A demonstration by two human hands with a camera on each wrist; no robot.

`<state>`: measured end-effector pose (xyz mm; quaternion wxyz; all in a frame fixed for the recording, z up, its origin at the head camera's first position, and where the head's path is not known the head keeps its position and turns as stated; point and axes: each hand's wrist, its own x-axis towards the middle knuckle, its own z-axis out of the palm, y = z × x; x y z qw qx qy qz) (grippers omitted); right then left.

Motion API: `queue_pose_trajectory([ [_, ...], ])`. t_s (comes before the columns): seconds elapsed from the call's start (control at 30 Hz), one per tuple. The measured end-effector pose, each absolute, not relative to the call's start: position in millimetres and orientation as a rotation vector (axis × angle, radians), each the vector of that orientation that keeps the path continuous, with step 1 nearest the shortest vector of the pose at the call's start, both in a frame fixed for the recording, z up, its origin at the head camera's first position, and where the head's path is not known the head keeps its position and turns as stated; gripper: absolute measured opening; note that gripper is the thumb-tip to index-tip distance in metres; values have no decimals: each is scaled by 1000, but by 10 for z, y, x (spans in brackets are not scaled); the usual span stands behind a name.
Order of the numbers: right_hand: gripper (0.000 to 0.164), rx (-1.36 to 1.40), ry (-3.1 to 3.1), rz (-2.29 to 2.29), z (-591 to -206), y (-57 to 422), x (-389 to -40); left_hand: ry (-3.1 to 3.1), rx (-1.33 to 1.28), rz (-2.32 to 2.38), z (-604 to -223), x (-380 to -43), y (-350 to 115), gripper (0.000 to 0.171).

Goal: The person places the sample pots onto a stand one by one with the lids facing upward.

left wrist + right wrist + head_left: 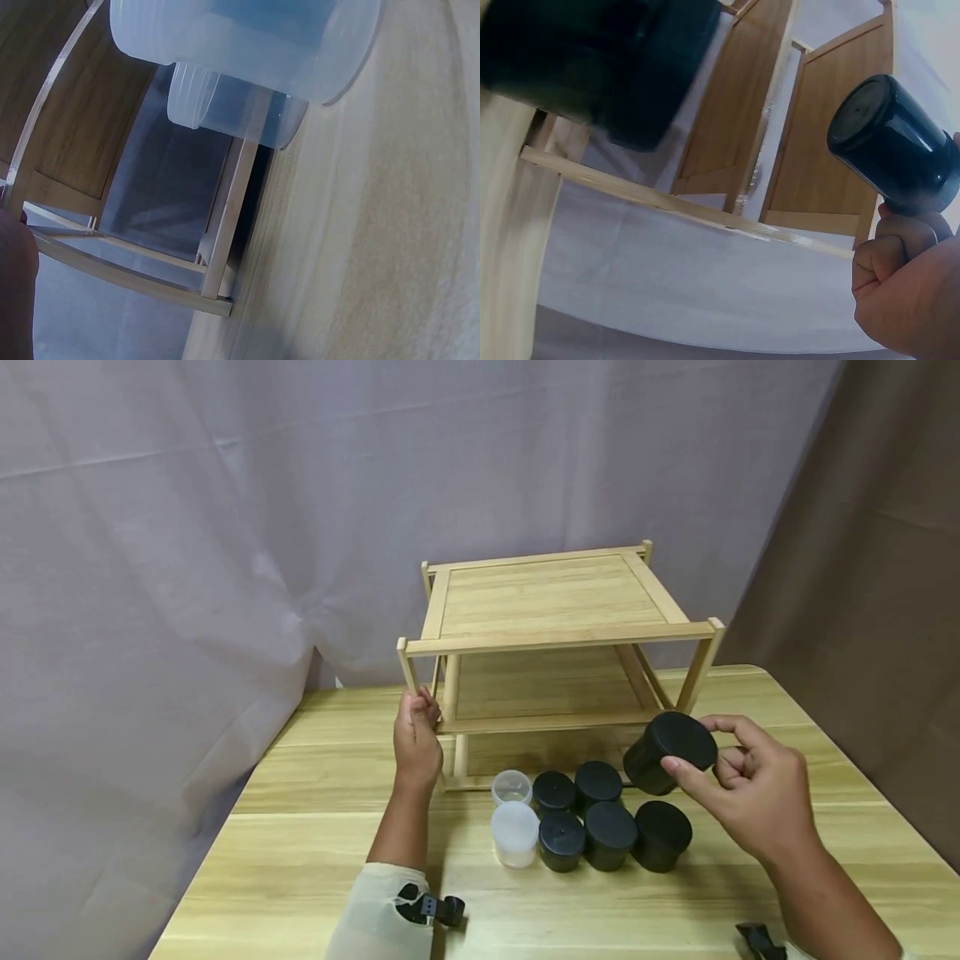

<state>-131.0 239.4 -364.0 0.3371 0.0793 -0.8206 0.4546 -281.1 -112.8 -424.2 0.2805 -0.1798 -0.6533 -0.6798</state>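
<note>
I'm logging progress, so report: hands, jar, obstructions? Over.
Left hand grips wooden rack, front left. Right hand holds black jar aloft. Other jars stand before rack, possibly in the way.

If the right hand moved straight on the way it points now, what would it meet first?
Likely the wooden rack, toward its front right, with the held black container touching first; depth is unclear.

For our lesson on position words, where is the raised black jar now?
In the head view, the raised black jar is right of centre, held in the right hand, above the rightmost standing jar, near the wooden rack.
</note>
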Motion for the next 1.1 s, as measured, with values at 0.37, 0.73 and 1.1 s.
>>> queue_pose_trajectory([
  [0.37,55,260,-2158,1299,-3125,2356,-1339,-1752,-460,-1790,-4248,-2789,-1125,84],
  [0.73,39,221,-2157,1304,-2624,2294,-1434,-1792,-402,-1747,-4216,-2770,-1096,76],
  [1.1,35,133,-2300,1199,-2157,2189,-1583,-1800,-406,-1715,-4227,-2771,-1104,76],
])
